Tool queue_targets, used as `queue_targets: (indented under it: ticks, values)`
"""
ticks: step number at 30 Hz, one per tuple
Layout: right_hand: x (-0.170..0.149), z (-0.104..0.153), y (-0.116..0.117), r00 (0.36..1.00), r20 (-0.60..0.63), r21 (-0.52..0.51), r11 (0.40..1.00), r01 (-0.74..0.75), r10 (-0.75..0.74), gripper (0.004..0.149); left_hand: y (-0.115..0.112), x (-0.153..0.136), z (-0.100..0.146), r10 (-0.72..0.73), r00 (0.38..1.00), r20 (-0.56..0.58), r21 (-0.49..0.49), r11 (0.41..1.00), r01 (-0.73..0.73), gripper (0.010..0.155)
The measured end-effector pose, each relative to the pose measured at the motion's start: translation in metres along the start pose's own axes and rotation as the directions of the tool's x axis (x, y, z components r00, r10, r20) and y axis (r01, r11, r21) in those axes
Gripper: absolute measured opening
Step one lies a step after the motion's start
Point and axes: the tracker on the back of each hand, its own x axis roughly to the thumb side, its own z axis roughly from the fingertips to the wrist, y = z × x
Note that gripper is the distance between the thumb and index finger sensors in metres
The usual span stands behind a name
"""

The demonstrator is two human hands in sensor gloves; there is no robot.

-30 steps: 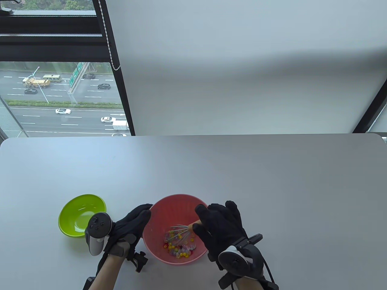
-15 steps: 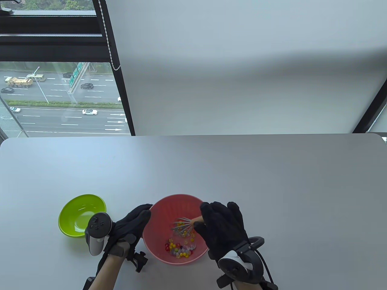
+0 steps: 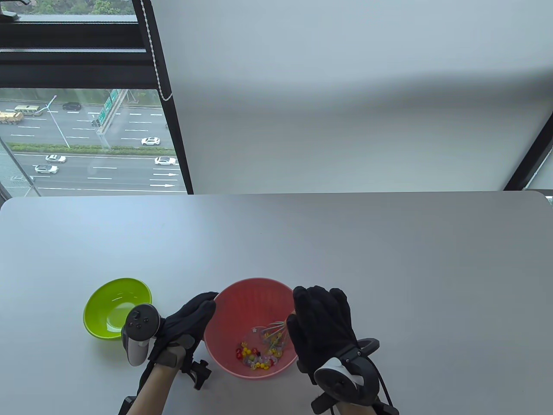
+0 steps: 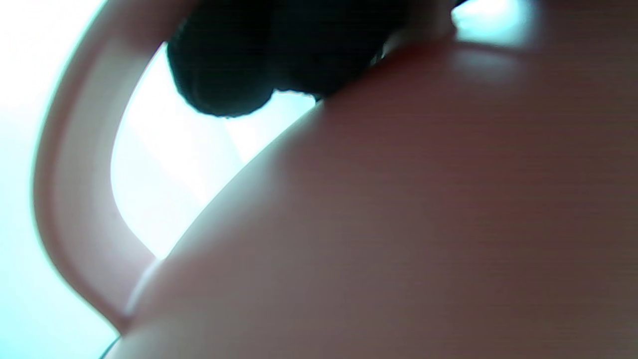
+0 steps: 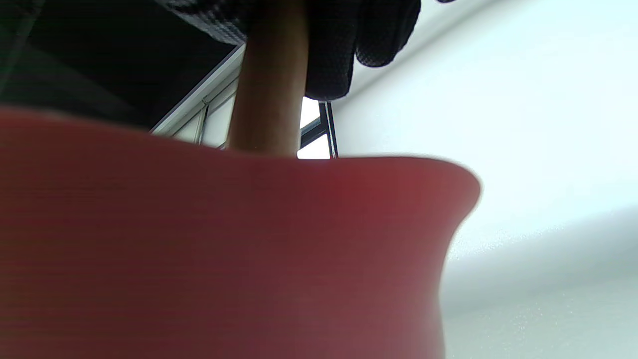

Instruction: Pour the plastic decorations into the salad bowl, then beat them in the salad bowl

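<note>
The pink salad bowl (image 3: pixel 242 298) stands near the table's front edge, with several small coloured plastic decorations (image 3: pixel 257 356) in its bottom. My right hand (image 3: pixel 322 324) grips the wooden handle (image 5: pixel 269 99) of a wire whisk (image 3: pixel 273 333), whose wires sit among the decorations on the bowl's right side. My left hand (image 3: pixel 190 322) holds the bowl's left wall, fingers curved against it; the left wrist view shows the bowl's outer wall (image 4: pixel 398 224) close up with a gloved fingertip (image 4: pixel 219 80) at the rim. The right wrist view is filled by the bowl's wall (image 5: pixel 224 259).
An empty green bowl (image 3: pixel 97 315) sits to the left of my left hand. The grey table (image 3: pixel 345 250) stretches far behind and to the right. A window and a white blind lie beyond the far edge.
My right hand has shifted to the right and nearer, carrying the whisk from the bowl's centre toward its right side. The decorations have been shuffled. The left hand and the bowl stay put.
</note>
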Motion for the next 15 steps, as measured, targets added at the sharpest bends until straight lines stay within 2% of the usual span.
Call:
queue_targets:
  ticks: [15]
  values:
    - [-0.0035, -0.0005, 0.0003, 0.999, -0.028, 0.0, 1.0, 0.03, -0.03, 0.062, -0.0002, -0.0006, 0.0001, 0.002, 1.0, -0.001, -0.001, 1.0, -0.002, 0.064]
